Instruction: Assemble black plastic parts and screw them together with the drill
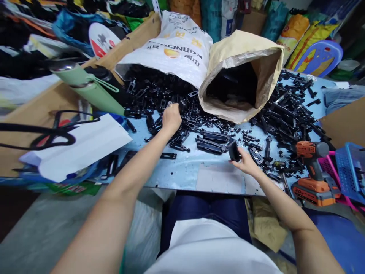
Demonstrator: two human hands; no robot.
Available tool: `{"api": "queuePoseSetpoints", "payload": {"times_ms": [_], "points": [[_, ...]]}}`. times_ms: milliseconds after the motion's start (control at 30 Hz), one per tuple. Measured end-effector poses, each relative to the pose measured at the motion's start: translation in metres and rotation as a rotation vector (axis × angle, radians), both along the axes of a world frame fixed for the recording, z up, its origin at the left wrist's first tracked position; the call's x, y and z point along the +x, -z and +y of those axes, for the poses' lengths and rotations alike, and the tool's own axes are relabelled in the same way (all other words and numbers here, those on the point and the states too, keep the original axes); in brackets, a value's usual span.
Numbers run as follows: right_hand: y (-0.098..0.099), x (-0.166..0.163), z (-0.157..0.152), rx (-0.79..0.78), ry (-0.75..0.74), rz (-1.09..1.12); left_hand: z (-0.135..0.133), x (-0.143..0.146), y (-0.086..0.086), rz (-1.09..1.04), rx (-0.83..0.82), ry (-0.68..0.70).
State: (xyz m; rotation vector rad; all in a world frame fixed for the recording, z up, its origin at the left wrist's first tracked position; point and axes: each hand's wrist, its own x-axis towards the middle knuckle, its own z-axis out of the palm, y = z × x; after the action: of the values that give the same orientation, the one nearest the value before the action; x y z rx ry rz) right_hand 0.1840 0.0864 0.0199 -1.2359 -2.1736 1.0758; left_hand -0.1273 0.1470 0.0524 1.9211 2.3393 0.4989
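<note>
My left hand reaches forward into a heap of black plastic parts spilling from a white woven sack; its fingers are curled closed on a small black part at the heap's edge. My right hand is nearer to me, above the light blue tabletop, and pinches a small black plastic piece. A few assembled black bars lie between my hands. More black parts are scattered to the right.
An open brown paper sack lies on its side at the back centre. An orange cordless drill stands at the right, beside a blue basket. A green bottle and white paper lie left.
</note>
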Motion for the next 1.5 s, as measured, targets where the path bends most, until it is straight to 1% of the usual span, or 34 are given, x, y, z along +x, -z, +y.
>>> {"api": "queuePoseSetpoints", "payload": {"times_ms": [67, 100, 133, 167, 200, 233, 300, 367, 467, 533, 600, 633, 700, 767, 800, 833, 867, 900, 967, 1033, 1100, 1167, 1233, 1300, 1333, 1400, 1467, 1500], "points": [[0.006, 0.011, -0.017, 0.310, -0.056, -0.336, -0.041, 0.018, 0.008, 0.017, -0.032, 0.159], [0.010, 0.016, -0.027, 0.416, -0.099, -0.461, -0.063, 0.029, 0.015, 0.024, -0.068, 0.260], [0.014, 0.020, -0.038, 0.492, -0.155, -0.544, -0.085, 0.040, 0.023, 0.079, -0.129, 0.431], [0.018, 0.021, -0.048, 0.546, -0.220, -0.587, -0.106, 0.050, 0.032, 0.131, -0.176, 0.538], [0.021, 0.021, -0.057, 0.584, -0.285, -0.598, -0.124, 0.060, 0.041, 0.168, -0.211, 0.589], [0.024, 0.018, -0.065, 0.609, -0.334, -0.592, -0.138, 0.067, 0.050, 0.187, -0.213, 0.594], [0.029, 0.006, -0.072, 0.618, -0.353, -0.578, -0.154, 0.077, 0.065, 0.187, -0.162, 0.599], [0.030, -0.009, -0.070, 0.575, -0.304, -0.580, -0.158, 0.081, 0.076, 0.158, -0.090, 0.629], [0.027, -0.027, -0.059, 0.469, -0.221, -0.556, -0.156, 0.080, 0.088, 0.115, -0.012, 0.665], [0.025, -0.031, -0.053, 0.395, -0.156, -0.475, -0.157, 0.078, 0.092, 0.054, 0.029, 0.636], [0.023, -0.033, -0.051, 0.295, -0.076, -0.305, -0.161, 0.078, 0.092, -0.085, 0.078, 0.583], [0.023, -0.034, -0.052, 0.216, -0.035, -0.192, -0.163, 0.078, 0.090, -0.184, 0.107, 0.554], [0.024, -0.038, -0.055, -0.013, 0.040, 0.050, -0.167, 0.082, 0.081, -0.417, 0.156, 0.513], [0.024, -0.046, -0.058, -0.266, 0.099, 0.253, -0.167, 0.088, 0.069, -0.631, 0.175, 0.499], [0.024, -0.049, -0.060, -0.359, 0.116, 0.329, -0.166, 0.091, 0.062, -0.707, 0.180, 0.493], [0.023, -0.052, -0.060, -0.411, 0.123, 0.386, -0.165, 0.094, 0.056, -0.757, 0.194, 0.485], [0.021, -0.053, -0.060, -0.419, 0.121, 0.422, -0.164, 0.097, 0.052, -0.782, 0.219, 0.478], [0.019, -0.052, -0.058, -0.389, 0.104, 0.438, -0.163, 0.099, 0.048, -0.787, 0.250, 0.471], [0.012, -0.046, -0.054, -0.260, 0.023, 0.404, -0.163, 0.102, 0.045, -0.759, 0.304, 0.466], [0.006, -0.038, -0.049, -0.107, -0.087, 0.315, -0.164, 0.104, 0.044, -0.722, 0.315, 0.463], [0.002, -0.033, -0.048, -0.003, -0.163, 0.240, -0.166, 0.107, 0.043, -0.696, 0.320, 0.442], [0.002, -0.035, -0.052, 0.047, -0.144, 0.226, -0.167, 0.114, 0.041, -0.686, 0.362, 0.377], [0.005, -0.041, -0.061, 0.076, -0.065, 0.250, -0.167, 0.122, 0.039, -0.683, 0.441, 0.284], [0.010, -0.048, -0.069, 0.107, -0.003, 0.250, -0.165, 0.128, 0.040, -0.680, 0.497, 0.235], [0.012, -0.051, -0.071, 0.118, 0.000, 0.228, -0.164, 0.131, 0.042, -0.684, 0.499, 0.232], [0.014, -0.053, -0.067, 0.130, -0.056, 0.123, -0.164, 0.133, 0.050, -0.711, 0.437, 0.195], [0.012, -0.047, -0.048, 0.147, -0.130, -0.039, -0.167, 0.132, 0.060, -0.718, 0.331, 0.084], [0.009, -0.040, -0.033, 0.161, -0.131, -0.126, -0.169, 0.131, 0.064, -0.685, 0.278, 0.040]]}}
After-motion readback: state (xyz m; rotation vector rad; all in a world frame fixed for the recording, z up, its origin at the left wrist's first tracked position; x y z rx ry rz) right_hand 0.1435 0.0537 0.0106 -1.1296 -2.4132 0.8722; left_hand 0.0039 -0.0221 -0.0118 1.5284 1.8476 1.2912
